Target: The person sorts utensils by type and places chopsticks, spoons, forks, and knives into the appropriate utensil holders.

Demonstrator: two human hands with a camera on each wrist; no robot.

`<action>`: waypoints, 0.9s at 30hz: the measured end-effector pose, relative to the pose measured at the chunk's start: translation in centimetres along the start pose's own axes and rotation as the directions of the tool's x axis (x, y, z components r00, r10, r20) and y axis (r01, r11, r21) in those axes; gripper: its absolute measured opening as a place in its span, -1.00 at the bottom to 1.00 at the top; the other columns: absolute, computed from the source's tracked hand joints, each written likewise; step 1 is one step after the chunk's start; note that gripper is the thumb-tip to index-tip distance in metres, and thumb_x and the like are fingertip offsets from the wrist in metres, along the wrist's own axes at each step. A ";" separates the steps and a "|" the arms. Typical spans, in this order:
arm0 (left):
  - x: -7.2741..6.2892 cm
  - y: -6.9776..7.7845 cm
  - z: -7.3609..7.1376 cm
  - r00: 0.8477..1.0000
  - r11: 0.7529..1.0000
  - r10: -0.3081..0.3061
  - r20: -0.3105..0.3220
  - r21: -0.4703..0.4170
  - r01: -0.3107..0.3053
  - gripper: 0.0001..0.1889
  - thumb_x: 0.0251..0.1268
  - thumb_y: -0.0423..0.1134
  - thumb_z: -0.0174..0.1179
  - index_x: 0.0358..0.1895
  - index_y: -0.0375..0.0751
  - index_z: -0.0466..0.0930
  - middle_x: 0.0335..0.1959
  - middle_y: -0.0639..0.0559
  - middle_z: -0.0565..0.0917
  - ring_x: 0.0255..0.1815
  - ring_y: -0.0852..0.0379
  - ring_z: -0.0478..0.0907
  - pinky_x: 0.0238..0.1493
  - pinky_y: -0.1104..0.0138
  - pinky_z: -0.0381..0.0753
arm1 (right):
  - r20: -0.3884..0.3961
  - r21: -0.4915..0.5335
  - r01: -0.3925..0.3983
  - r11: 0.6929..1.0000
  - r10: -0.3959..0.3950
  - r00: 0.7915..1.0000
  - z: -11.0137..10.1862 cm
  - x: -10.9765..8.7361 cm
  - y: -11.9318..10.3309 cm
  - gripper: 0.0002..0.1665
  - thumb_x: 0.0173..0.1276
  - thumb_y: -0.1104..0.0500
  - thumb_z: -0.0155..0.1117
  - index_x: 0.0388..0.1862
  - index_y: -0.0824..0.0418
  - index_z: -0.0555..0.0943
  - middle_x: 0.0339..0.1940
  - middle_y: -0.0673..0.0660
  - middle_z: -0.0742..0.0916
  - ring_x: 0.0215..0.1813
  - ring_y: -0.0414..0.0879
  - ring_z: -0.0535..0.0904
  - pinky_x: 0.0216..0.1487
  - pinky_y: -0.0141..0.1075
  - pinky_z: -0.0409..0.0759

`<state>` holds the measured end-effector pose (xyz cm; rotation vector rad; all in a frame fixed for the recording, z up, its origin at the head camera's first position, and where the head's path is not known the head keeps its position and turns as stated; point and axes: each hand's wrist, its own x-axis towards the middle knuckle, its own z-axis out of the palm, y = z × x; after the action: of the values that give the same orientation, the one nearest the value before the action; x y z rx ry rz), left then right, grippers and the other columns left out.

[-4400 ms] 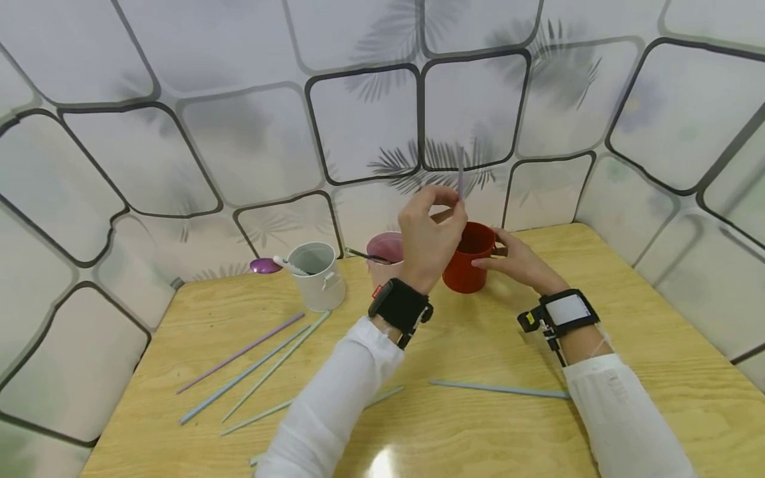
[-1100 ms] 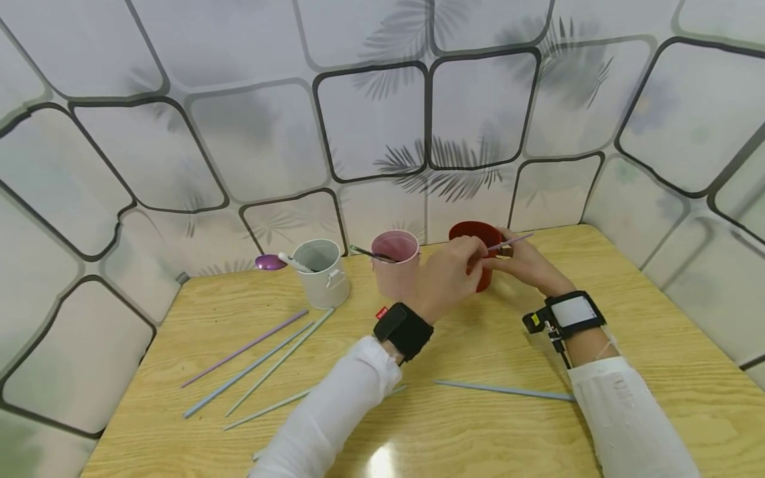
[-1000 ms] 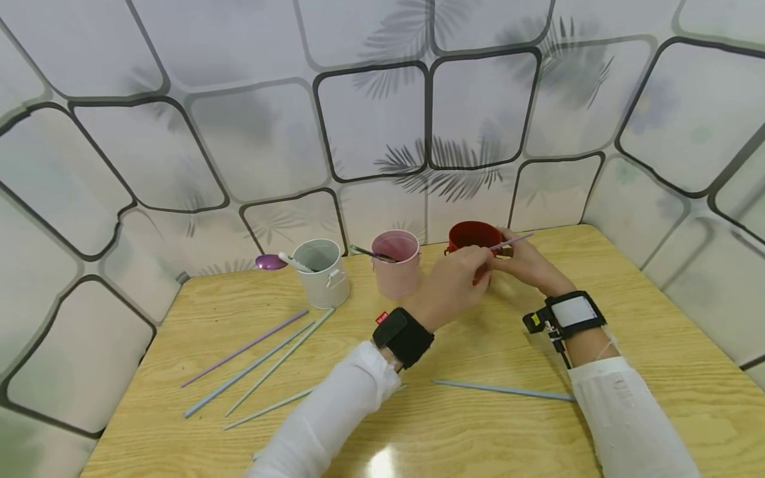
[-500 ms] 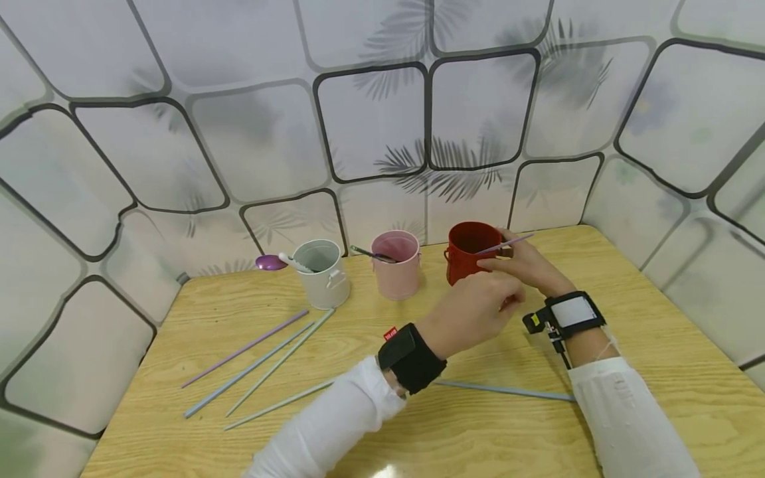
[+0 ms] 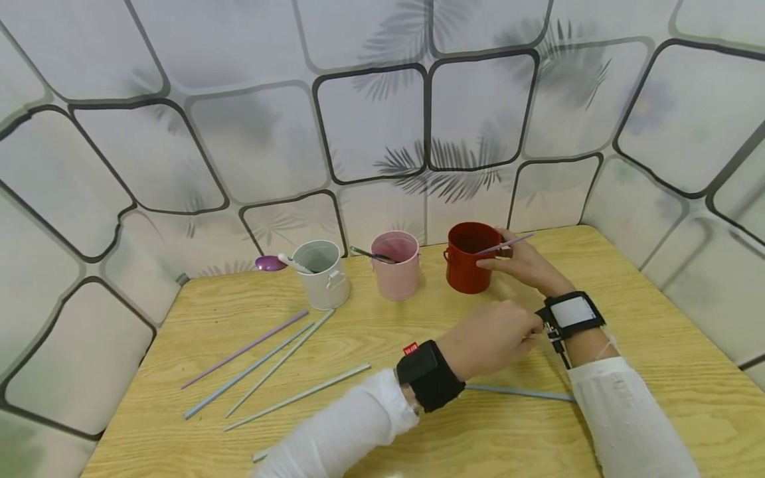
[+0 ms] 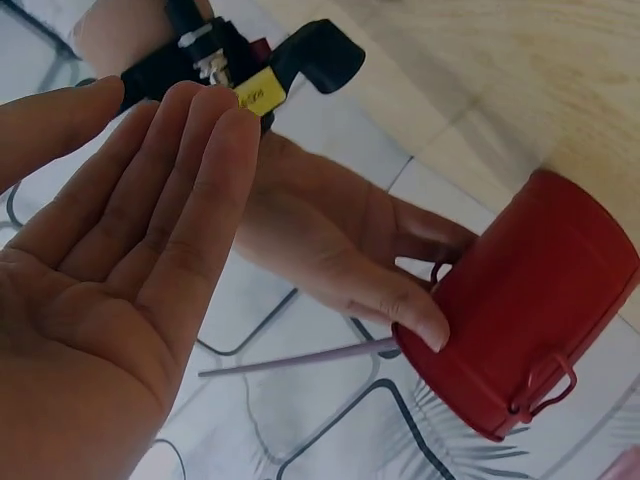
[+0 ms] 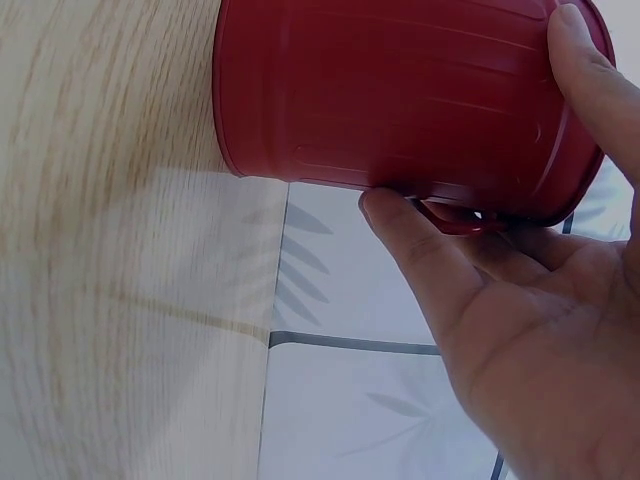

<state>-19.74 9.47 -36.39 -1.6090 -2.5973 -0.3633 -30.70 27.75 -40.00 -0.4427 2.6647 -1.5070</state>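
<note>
A white left sleeve (image 5: 346, 428) crosses the near worktop (image 5: 490, 445), covering most of one green stick (image 5: 261, 455); only a stub shows. The left hand (image 5: 493, 337) hovers near the right wristband (image 5: 574, 312), its grip wide and slack, fingers straight in the left wrist view. A blue stick (image 5: 526, 392) lies below, one end hidden by the left arm, the other by the right sleeve (image 5: 624, 411). Six sticks (image 5: 280, 363) lie on the worktop: three green, two blue, one purple.

Beyond, the right hand (image 5: 522, 262) holds the red bucket (image 5: 468, 272), thumb against its side, other fingers partly out of sight. It stands rightmost of three buckets, a mauve stick (image 5: 516, 241) jutting over its rim, lower end lost inside. The pink bucket (image 5: 397, 282) holds a slim, dark-and-green utensil (image 5: 373, 255), hard to identify. A white stem (image 5: 294, 263) leans in the white bucket (image 5: 325, 289), a purple spoon head (image 5: 270, 263) at its outer end; whether they are one piece cannot be told. A patterned wall (image 5: 370, 133) rises behind.
</note>
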 end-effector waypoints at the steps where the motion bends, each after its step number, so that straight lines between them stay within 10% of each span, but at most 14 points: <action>1: 0.0 0.1 0.2 1.000 1.000 0.000 0.006 0.006 0.000 -0.88 0.50 -0.20 0.26 -0.07 0.02 0.79 -0.30 0.30 0.65 -0.36 0.44 0.48 -0.33 0.65 0.41 | -0.001 0.001 0.000 1.000 0.000 1.000 0.0 0.0 0.0 -0.07 0.47 0.18 0.39 0.64 0.32 0.11 0.52 0.39 0.38 0.49 0.41 0.32 0.37 0.21 0.44; 9: 0.2 1.1 2.3 0.993 0.997 -0.006 0.117 0.076 -0.002 -0.82 0.47 -0.12 0.30 0.03 0.11 0.78 -0.10 0.33 0.72 -0.12 0.44 0.62 -0.11 0.62 0.53 | 0.002 0.004 0.009 1.000 -0.009 1.000 0.0 0.0 0.1 -0.06 0.47 0.17 0.38 0.65 0.31 0.10 0.53 0.39 0.38 0.48 0.40 0.33 0.39 0.22 0.42; 27: 0.4 1.4 6.4 0.982 0.995 0.018 0.186 0.089 -0.035 -0.80 0.49 -0.06 0.26 -0.39 0.12 0.61 -0.49 0.32 0.53 -0.46 0.43 0.48 -0.49 0.52 0.48 | 0.004 -0.002 0.017 1.000 -0.017 1.000 0.0 -0.1 0.0 -0.05 0.46 0.18 0.38 0.64 0.33 0.09 0.52 0.40 0.37 0.47 0.44 0.33 0.39 0.22 0.41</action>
<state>-18.23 11.97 -42.27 -1.7207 -2.6759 -0.0939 -30.64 27.81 -40.00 -0.4690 2.6662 -1.5059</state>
